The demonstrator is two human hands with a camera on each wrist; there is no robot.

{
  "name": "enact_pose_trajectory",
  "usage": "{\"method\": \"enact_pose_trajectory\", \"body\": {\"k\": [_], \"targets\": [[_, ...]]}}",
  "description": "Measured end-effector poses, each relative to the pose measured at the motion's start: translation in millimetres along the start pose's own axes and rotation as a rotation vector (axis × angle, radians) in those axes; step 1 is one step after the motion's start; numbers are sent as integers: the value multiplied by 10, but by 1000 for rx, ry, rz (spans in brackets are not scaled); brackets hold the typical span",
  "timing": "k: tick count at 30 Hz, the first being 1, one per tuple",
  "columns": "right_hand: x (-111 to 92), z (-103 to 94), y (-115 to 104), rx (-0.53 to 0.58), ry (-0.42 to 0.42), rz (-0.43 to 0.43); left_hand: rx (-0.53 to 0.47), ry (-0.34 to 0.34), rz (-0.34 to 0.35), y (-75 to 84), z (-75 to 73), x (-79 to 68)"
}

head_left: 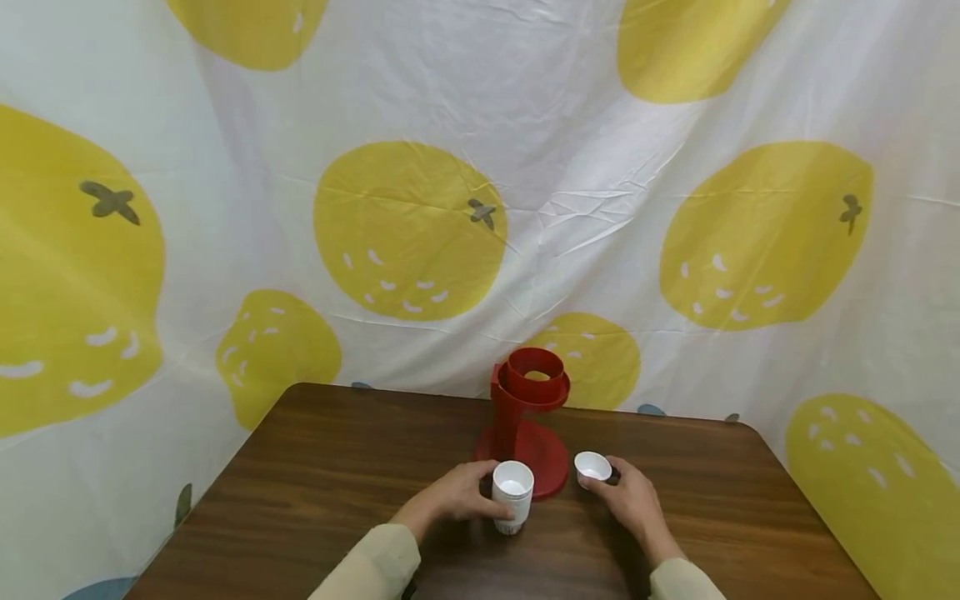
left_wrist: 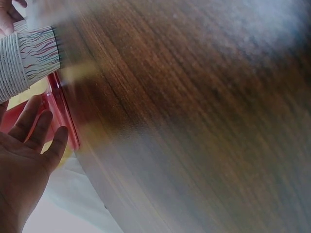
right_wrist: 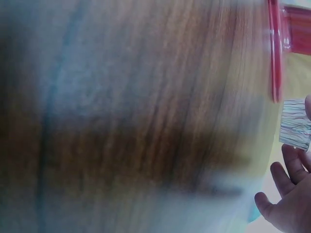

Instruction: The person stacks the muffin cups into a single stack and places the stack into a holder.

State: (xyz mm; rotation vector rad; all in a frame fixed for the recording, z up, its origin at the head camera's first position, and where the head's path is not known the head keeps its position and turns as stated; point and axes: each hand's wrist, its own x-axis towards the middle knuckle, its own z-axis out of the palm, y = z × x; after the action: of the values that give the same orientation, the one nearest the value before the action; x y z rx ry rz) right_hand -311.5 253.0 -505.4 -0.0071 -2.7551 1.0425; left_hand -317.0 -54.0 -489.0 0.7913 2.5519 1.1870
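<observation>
In the head view my left hand (head_left: 459, 493) holds a stack of white paper cups (head_left: 513, 500), thumb on its near side and a finger at its far side. The left wrist view shows stacked rims and a wavy-line print on the stack (left_wrist: 36, 56); the other fingers (left_wrist: 39, 128) spread away from it. To the right, my right hand (head_left: 632, 504) pinches a single small paper cup (head_left: 592, 468), mouth up, between thumb and fingers. That cup (right_wrist: 294, 124) bears wavy lines too. Whether either base touches the table cannot be told.
Just behind the cups stands a red stand (head_left: 543, 454) with a round base, an upright and a ring-shaped holder on top. Both hands are over a dark wood-grain table (head_left: 360, 467). A white cloth with yellow lemons (head_left: 570, 250) hangs behind it.
</observation>
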Motion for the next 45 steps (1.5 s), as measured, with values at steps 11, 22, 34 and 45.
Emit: {"method": "enact_pose_trajectory", "body": {"k": [11,22,34,45], "targets": [[-69,-39,-130,43,1,10,-2,-4,-15,-30,1,10],[-105,-49,-379,91,7,-12,3,10,4,-28,19,5],[-128,-15,-544,141,21,-58,23,23,24,-16,18,7],[-178,-56,-771,186,20,-100,26,21,26,-30,21,15]]}}
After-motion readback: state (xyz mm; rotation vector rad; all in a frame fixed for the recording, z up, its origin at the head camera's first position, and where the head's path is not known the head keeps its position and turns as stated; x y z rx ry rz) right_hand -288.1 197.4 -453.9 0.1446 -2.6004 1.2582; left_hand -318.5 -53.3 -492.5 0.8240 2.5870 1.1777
